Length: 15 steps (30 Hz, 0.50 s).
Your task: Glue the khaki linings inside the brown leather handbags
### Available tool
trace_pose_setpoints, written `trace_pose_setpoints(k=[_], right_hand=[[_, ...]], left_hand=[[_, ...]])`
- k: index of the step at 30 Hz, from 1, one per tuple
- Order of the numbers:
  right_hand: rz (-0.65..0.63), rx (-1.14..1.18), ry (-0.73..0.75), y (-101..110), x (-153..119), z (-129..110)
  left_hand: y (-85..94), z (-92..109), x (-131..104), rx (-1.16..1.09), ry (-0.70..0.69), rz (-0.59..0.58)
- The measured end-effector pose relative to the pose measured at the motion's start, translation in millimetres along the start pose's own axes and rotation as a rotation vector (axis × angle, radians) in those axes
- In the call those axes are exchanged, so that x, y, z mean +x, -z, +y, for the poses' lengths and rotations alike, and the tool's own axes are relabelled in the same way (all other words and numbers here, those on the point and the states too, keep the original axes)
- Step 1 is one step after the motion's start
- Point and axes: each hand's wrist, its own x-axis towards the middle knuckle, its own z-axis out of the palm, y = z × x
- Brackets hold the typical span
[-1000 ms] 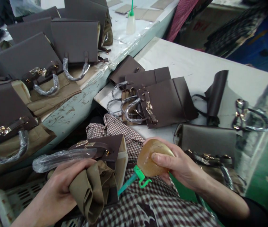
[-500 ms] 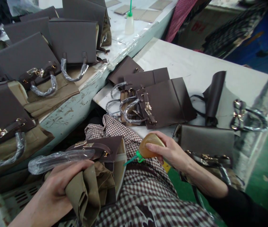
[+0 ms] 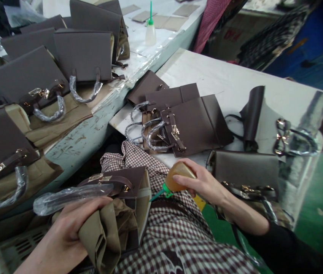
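- Left hand (image 3: 68,228), nearest the viewer: fingers closed on the folded olive-brown lining (image 3: 101,236) of the bag in work.
- Checked apron (image 3: 175,232): covers the lap, beneath and beside that bag.
- Dark brown handbag (image 3: 137,180): the bag in work, lying at the lap, its pale inner edge facing the right hand; a plastic-wrapped handle (image 3: 70,198) extends leftward above the left hand.
- Right hand (image 3: 197,179): apart from the left, wrapped around an amber squeeze bottle (image 3: 180,175); the green nozzle points at the bag's pale edge, contact not discernible.
- Greyish bag (image 3: 247,167): beyond the right forearm, near the corner of the right-hand surface (image 3: 218,72).
- Overlapping brown bags (image 3: 197,121): farther along that surface.
- Upright bags (image 3: 84,53): on the left-hand surface (image 3: 78,142).
- Second bottle (image 3: 150,36): farther back, green-capped, standing near flat tan pieces (image 3: 174,23).
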Motion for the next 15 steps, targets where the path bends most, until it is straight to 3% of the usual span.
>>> trace_pose_setpoints(k=[7, 11, 13, 15], right_hand=[[-0.145, 0.464, -0.09, -1.3, -2.2, -10.6], [-0.088, 0.956, -0.187, -10.8, -0.5, -9.6], [-0.092, 1.158, -0.189, -14.2, 1.1, -12.3], [-0.137, 1.299, -0.165, -17.3, 1.1, -16.8]], left_hand=[[-2.7, 2.9, 5.1, 0.029, -0.025, -0.002], [3.5, 14.4, 12.5, 0.042, -0.037, 0.0], [7.7, 16.7, 16.4, 0.069, -0.066, 0.047], [12.2, 13.5, 20.7, 0.027, -0.014, 0.19]])
